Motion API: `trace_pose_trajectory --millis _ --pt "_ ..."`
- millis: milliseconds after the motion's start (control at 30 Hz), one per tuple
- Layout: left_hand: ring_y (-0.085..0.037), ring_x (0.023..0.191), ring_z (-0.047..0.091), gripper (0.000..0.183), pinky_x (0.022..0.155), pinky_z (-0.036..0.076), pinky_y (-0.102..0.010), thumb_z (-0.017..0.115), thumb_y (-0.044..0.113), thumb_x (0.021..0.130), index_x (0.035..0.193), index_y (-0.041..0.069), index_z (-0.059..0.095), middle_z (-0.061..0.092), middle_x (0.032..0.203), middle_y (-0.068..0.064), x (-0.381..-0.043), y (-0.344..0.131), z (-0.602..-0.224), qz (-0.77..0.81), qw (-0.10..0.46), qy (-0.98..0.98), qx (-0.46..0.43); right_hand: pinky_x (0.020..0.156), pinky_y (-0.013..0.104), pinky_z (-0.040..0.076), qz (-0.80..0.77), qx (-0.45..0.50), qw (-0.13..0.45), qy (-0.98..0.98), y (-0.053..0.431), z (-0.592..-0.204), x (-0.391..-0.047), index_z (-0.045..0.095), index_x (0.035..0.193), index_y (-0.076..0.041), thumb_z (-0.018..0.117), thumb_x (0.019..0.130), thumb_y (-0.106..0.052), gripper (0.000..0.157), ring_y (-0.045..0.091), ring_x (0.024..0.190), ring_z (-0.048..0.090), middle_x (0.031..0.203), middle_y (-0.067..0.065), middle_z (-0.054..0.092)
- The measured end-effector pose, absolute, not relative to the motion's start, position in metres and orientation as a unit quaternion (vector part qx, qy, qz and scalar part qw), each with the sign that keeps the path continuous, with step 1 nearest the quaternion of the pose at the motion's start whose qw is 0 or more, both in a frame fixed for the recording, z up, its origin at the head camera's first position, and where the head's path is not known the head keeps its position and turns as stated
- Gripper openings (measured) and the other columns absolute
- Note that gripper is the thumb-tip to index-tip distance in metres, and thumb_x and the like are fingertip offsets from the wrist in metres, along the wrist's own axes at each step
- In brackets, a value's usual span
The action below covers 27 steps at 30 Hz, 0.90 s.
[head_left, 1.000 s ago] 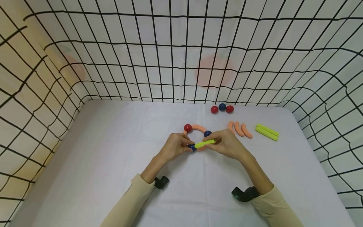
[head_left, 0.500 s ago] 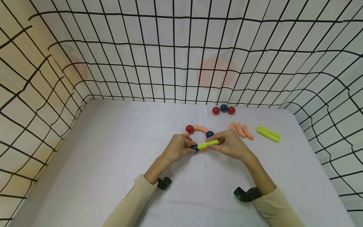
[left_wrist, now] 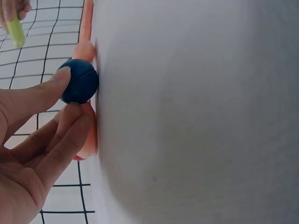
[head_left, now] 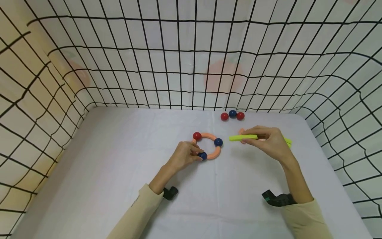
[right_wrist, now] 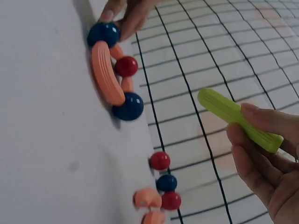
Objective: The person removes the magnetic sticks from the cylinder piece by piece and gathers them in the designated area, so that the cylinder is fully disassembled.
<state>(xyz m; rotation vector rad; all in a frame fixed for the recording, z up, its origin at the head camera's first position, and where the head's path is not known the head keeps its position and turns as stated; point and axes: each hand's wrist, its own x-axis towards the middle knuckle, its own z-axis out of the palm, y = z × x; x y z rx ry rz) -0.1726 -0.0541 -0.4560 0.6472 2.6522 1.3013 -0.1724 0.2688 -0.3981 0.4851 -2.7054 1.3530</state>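
Observation:
My left hand (head_left: 183, 154) pinches a blue ball (head_left: 203, 156) between thumb and fingers. That ball is part of a ring on the table, joined to curved orange sticks (head_left: 214, 153), with a second blue ball (head_left: 218, 142) and a red ball (head_left: 197, 136). In the left wrist view the thumb presses the top of the blue ball (left_wrist: 80, 81), which shows a groove. Right of the ring, my right hand (head_left: 268, 141) holds a straight lime-green stick (head_left: 243, 137) above the table. Its free end points left, and ridges run along the stick (right_wrist: 233, 114) in the right wrist view.
At the table's back edge sit two red balls (head_left: 224, 116) with a blue ball (head_left: 232, 114) between them. Loose orange sticks (head_left: 241, 131) and more green sticks (head_left: 288, 142) lie partly hidden behind my right hand. A black wire grid (head_left: 194, 71) encloses the back and sides.
My right hand has drawn the green stick away from the pinched blue ball, to the right and slightly toward the back. My left hand has kept its pinch on the ball.

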Motion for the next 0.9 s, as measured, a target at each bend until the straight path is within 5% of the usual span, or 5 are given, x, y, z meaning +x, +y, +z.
trace_pose_trajectory --millis 633,700,800,900 --pt "-0.019 0.086 0.073 0.021 0.071 0.061 -0.020 0.086 -0.001 0.081 0.101 -0.002 0.082 0.078 0.106 -0.016 -0.171 -0.053 -0.458 0.443 0.056 0.870 0.210 0.068 0.019 0.036 0.313 -0.022 0.150 -0.938 0.378 -0.443 -0.160 0.080 0.112 -0.004 0.080 0.092 -0.032 0.034 -0.007 0.084 0.045 0.093 -0.042 0.051" --pt "-0.018 0.084 0.073 0.021 0.071 0.061 -0.020 0.086 -0.002 0.081 0.101 -0.002 0.082 0.078 0.106 -0.016 -0.171 -0.054 -0.457 0.443 0.055 0.870 0.211 0.071 0.022 0.035 0.308 -0.027 0.142 -0.940 0.382 -0.447 -0.161 0.080 0.113 -0.003 0.080 0.092 -0.032 0.035 -0.006 0.089 0.045 0.094 -0.034 0.061" --pt "-0.017 0.083 0.072 0.021 0.071 0.061 -0.019 0.086 -0.001 0.080 0.101 -0.001 0.082 0.078 0.105 -0.015 -0.171 -0.054 -0.457 0.441 0.052 0.870 0.213 0.076 0.029 0.035 0.301 -0.034 0.123 -0.945 0.382 -0.451 -0.163 0.078 0.115 -0.001 0.078 0.094 -0.031 0.036 0.009 0.099 0.052 0.107 -0.001 0.077" --pt "-0.017 0.083 0.072 0.021 0.071 0.061 -0.019 0.086 0.000 0.080 0.101 0.000 0.082 0.078 0.104 -0.014 -0.171 -0.055 -0.458 0.440 0.049 0.871 0.215 0.077 0.033 0.036 0.291 -0.033 0.100 -0.951 0.382 -0.454 -0.164 0.077 0.115 0.001 0.078 0.094 -0.026 0.035 0.031 0.106 0.056 0.123 0.028 0.071"
